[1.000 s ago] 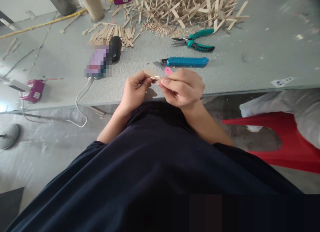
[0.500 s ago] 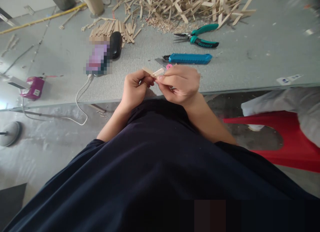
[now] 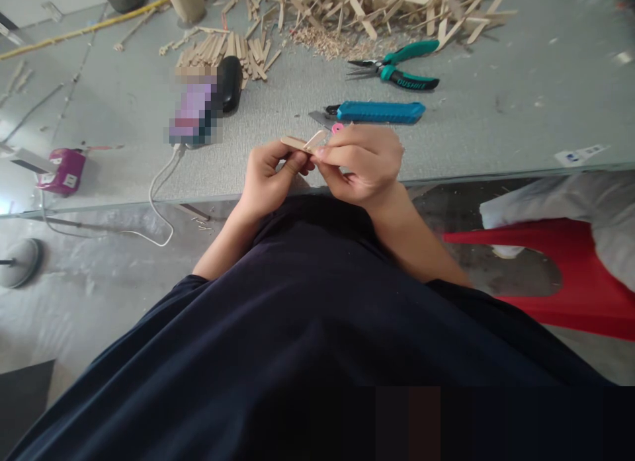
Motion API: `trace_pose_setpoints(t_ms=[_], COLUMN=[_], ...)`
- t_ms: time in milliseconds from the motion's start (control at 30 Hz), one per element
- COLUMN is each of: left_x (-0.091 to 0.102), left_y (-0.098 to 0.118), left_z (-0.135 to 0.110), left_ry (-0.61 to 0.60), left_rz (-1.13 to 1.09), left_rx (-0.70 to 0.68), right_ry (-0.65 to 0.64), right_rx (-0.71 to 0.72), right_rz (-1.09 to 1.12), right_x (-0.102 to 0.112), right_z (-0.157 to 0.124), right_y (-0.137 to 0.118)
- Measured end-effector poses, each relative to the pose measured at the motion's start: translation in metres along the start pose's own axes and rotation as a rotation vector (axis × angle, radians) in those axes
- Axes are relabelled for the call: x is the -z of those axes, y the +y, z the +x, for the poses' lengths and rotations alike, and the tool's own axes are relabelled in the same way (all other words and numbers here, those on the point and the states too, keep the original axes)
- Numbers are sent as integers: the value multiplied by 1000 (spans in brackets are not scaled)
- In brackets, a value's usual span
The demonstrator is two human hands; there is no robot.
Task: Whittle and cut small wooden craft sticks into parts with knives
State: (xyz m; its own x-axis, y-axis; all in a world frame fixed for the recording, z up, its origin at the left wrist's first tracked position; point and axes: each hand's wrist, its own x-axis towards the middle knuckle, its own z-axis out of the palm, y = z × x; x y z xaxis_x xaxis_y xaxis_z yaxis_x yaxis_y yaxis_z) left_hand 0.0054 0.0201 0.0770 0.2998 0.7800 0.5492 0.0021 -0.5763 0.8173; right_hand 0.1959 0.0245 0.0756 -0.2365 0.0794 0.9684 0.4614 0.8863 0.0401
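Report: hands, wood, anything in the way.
Left hand pinching wooden stick. Right hand closed against it. Pale sliver angled up between. Blue cutter lying just beyond.

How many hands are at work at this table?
2: the left hand, pinching a stick, and the right hand, just beside it with fingertips at the stick too. Any others would be hidden.

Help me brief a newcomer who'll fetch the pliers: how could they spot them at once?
On the grey table, find the big heap of wooden sticks at the top of the view. Just below its right part, above the blue-handled knife, lie the pliers. Unlike the straight knife, they have two spread teal-and-black handles and thin pointed jaws facing left.
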Motion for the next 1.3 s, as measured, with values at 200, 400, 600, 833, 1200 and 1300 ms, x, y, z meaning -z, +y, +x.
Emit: trace_pose_setpoints(t_ms=[200,400,600,833,1200,1300], left_x=[3,4,8,8,7,7], left_y=[-1,-1,-1,3,18,20], left_z=[3,5,7,10,13,11], left_ry=[-44,-8,-15,103,59,39], left_rz=[-114,-143,-324,-494,-671,-691], left_rx=[10,20,34,159,310,300], right_ry=[-15,-146,-76,-285,-690,-632], right_rx=[-114,-350,-285,-638,-967,-915], right_rz=[123,42,32,-278,-592,-508], right_x=[6,15,13,46,41,45], right_z=[5,11,8,6,8,-4], right_y=[-4,-10,-1,34,48,62])
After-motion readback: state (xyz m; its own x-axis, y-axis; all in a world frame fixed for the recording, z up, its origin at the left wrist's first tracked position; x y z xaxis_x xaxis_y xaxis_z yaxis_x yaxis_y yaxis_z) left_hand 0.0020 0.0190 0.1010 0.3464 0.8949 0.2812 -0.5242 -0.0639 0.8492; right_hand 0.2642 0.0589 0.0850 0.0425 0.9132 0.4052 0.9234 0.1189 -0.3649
